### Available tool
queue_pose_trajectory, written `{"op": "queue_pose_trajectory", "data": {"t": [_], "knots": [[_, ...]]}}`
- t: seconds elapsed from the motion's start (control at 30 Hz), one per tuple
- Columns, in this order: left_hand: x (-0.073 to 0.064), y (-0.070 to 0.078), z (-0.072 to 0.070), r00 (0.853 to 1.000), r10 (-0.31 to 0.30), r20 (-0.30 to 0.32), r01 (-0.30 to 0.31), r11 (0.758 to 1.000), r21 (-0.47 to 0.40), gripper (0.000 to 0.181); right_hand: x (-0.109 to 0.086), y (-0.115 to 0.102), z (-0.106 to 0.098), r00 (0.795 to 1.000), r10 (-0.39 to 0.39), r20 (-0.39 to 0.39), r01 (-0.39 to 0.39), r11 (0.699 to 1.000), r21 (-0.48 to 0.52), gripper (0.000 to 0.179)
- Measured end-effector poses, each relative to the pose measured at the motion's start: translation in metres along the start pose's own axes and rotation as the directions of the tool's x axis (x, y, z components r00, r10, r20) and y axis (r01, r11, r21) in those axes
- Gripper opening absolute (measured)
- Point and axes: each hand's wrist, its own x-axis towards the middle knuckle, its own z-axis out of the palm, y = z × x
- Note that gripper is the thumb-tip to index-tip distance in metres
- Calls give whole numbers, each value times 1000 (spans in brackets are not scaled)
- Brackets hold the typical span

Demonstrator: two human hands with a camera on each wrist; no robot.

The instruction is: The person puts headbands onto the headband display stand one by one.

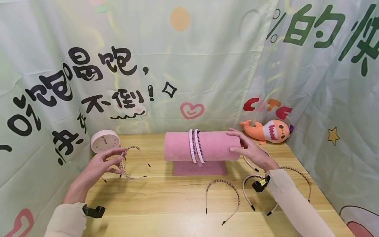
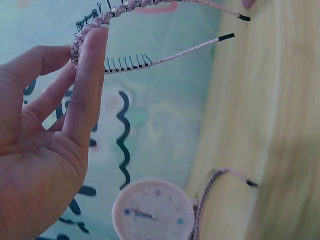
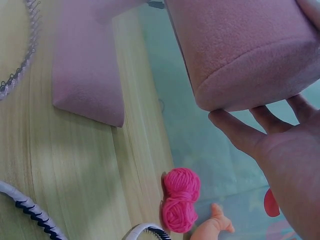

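Headband [image 2: 114, 12] | pinched by left hand [image 1: 102, 166] | right hand [image 1: 251, 149] grips end of pink stand [image 1: 217, 144] | 2 pale headbands [image 1: 192, 146] around it

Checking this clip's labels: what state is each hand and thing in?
Left hand: pinching the held headband
Held headband: raised, ends apart
Right hand: holding one end of the pink stand
Pink stand: upright
Two pale headbands: around the pink stand
Loose headbands: resting on the table
Clock: upright
Plush toy: lying sideways
Yarn: bundled

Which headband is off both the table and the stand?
The pink beaded headband held in the left hand. Two pale headbands sit over the pink stand; the others in view lie on the table.
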Motion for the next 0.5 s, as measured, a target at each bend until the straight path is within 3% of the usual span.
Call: {"op": "queue_pose_trajectory", "data": {"t": [0.23, 0.5], "knots": [[11, 19, 14, 1000, -27, 13, 27, 999, 30, 59, -1, 0, -1, 1000, -9, 3, 9, 1000, -10, 62], [22, 35, 28, 1000, -3, 29, 3, 1000, -2, 55, -1, -1, -1, 1000, -5, 4, 5, 1000, -14, 62]]}}
